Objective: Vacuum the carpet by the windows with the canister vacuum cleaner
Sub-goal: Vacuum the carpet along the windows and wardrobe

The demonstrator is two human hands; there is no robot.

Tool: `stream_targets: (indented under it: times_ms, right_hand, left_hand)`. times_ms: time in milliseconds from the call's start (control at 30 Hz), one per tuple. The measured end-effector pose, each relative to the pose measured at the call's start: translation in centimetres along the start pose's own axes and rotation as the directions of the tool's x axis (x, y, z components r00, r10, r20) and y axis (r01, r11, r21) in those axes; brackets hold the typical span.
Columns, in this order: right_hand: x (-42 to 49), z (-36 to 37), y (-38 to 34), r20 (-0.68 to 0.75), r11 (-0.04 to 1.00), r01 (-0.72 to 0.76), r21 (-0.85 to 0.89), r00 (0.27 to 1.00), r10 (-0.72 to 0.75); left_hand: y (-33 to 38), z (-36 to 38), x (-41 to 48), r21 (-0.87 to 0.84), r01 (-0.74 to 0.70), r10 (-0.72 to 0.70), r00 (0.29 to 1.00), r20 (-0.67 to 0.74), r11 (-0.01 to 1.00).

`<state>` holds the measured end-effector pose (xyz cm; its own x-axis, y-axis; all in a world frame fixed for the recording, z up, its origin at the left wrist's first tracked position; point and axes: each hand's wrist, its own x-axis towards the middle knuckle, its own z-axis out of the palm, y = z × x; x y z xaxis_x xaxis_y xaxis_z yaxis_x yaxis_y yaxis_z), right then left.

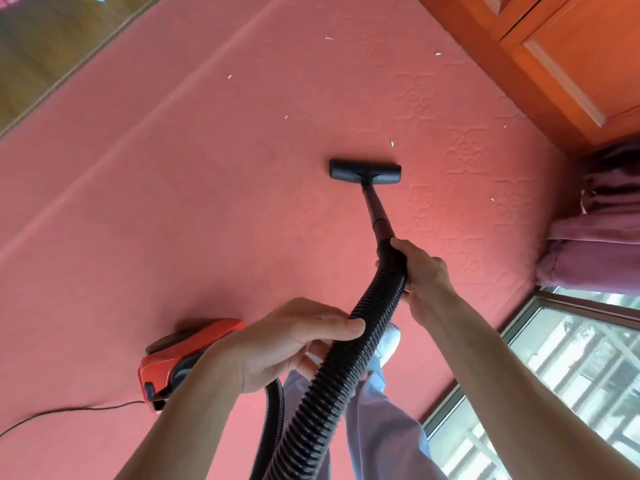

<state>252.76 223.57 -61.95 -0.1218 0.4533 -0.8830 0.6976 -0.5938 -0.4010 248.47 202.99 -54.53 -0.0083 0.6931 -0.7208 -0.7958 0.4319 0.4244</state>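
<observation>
The canister vacuum cleaner (173,362), red with dark parts, is seen at the lower left of the frame, resting on the pink carpet (207,202) and partly hidden by the left forearm. A thin black power cord (69,412) is trailed from it toward the left edge. The black ribbed hose (346,358) is led up from the bottom centre to the rigid wand (377,213). The wand ends in the flat black floor nozzle (365,171), which is set on the carpet just above the middle of the frame.

The hose is gripped by the left hand (284,341) at lower centre. Its thumb (339,323) is laid over the top of the hose and its fingers are curled underneath.

The hose's upper end, where the wand begins, is gripped by the right hand (422,275) right of centre. This hand is closed round it, with most of its fingers hidden behind the hose.

Small white scraps (392,143) are scattered on the carpet above and to the right of the nozzle. One lies just beyond the nozzle's right end.

A pale trouser leg (381,427) and a light shoe (389,341) are seen under the hose. The windows (571,375) are found at the lower right, with purple fabric (599,237) bunched above them. Orange wooden panelling (571,64) fills the upper right, and wooden floor (41,46) is seen at the upper left.
</observation>
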Motion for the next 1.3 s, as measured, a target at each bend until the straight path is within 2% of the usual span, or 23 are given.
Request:
stream_targets:
  times_ms: [133, 200, 267, 333, 400, 533, 667, 800, 867, 967, 1067, 1167, 1233, 1300]
  right_hand:
    - [1.7, 2.4, -1.6, -0.066, 0.999, 0.034, 0.034, 0.997, -0.032]
    - [2.0, 2.7, -3.2, -0.078, 0.993, 0.066, 0.094, 0.995, -0.059]
    - [1.7, 2.4, -4.7, -0.083, 0.987, 0.093, 0.131, 0.993, -0.083]
    - [1.1, 1.5, -5.6, -0.088, 0.988, 0.095, 0.126, 0.993, -0.084]
    - [0.8, 0.6, -6.0, -0.058, 0.993, 0.055, 0.101, 0.997, -0.05]
    - [1.4, 0.6, -6.9, -0.035, 0.994, 0.008, 0.112, 0.999, -0.004]
    - [3.9, 2.4, -8.4, -0.004, 0.985, 0.011, 0.17, 1.0, -0.011]
    - [6.7, 4.7, -8.9, -0.053, 0.993, 0.068, 0.099, 0.997, -0.063]
    - [7.1, 5.0, -9.5, -0.082, 0.995, 0.094, 0.043, 0.993, -0.09]
    - [6.3, 3.8, -11.9, -0.088, 0.992, 0.124, 0.005, 0.988, -0.123]
    - [4.8, 1.6, -14.5, 0.012, 0.993, 0.104, 0.051, 0.994, -0.104]
    - [4.8, 0.1, -16.4, 0.131, 0.999, 0.048, 0.004, 0.99, -0.048]
    - [6.0, 0.2, -17.3, 0.192, 0.999, 0.015, -0.037, 0.981, -0.007]
    - [7.5, 0.9, -17.8, 0.206, 0.997, -0.017, -0.079, 0.978, 0.033]
  left_hand:
    - [0.2, 0.8, 1.7, -0.053, -0.011, 0.0, 0.98, -0.201, 0.999]
    - [0.6, 0.9, 2.0, -0.088, -0.051, 0.033, 0.981, -0.193, 0.995]
    - [1.5, 0.4, 1.6, -0.105, -0.084, 0.071, 0.99, -0.118, 0.991]
    - [2.8, -0.2, 1.1, -0.094, -0.102, 0.099, 0.994, -0.035, 0.99]
    - [4.2, -0.7, 0.7, -0.058, -0.111, 0.11, 0.994, -0.019, 0.992]
    - [5.9, -1.4, 1.2, 0.044, -0.112, 0.116, 0.99, -0.076, 0.993]
    - [6.7, -1.6, 2.7, 0.036, -0.128, 0.132, 0.976, -0.174, 0.991]
    - [5.9, -1.7, 5.9, 0.039, -0.079, 0.087, 0.946, -0.311, 0.996]
    - [5.8, -1.9, 6.9, 0.01, -0.068, 0.068, 0.954, -0.292, 0.998]
    - [7.1, -1.6, 7.6, -0.066, -0.115, 0.105, 0.984, -0.145, 0.991]
    - [8.8, -1.4, 8.2, -0.091, -0.173, 0.171, 0.985, -0.03, 0.981]
    - [10.2, -1.0, 9.0, -0.078, -0.194, 0.195, 0.981, 0.0, 0.978]
    - [10.9, -0.6, 9.4, -0.049, -0.18, 0.177, 0.983, -0.054, 0.983]
    - [10.9, -0.1, 9.9, -0.028, -0.151, 0.143, 0.971, -0.193, 0.988]
